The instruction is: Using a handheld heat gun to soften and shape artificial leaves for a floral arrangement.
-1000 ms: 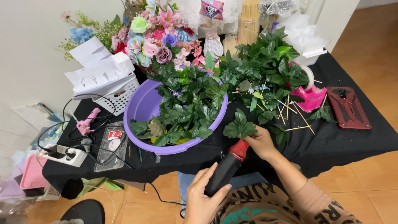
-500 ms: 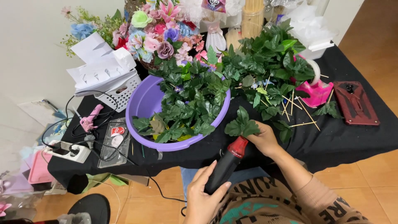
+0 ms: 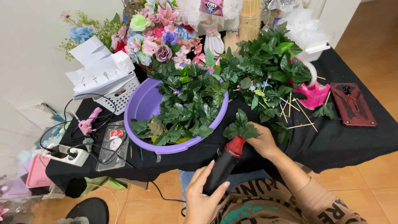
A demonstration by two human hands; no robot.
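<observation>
The left hand [image 3: 203, 195] grips a black, red-tipped cylindrical glue gun [image 3: 226, 164]; the right hand [image 3: 261, 141] pinches a lobed green leaf sprig [image 3: 240, 127].

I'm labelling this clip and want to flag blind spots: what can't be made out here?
Head view only:
- Nozzle tip of the black heat tool in the left hand: hidden behind the leaf sprig.
- Sprig's stem: covered by the right hand.
- Purple basin contents below the leaves: buried.
- Where the tool's cord runs: lost under the table edge.
- Person's forearms: cut off by the bottom edge.
</observation>
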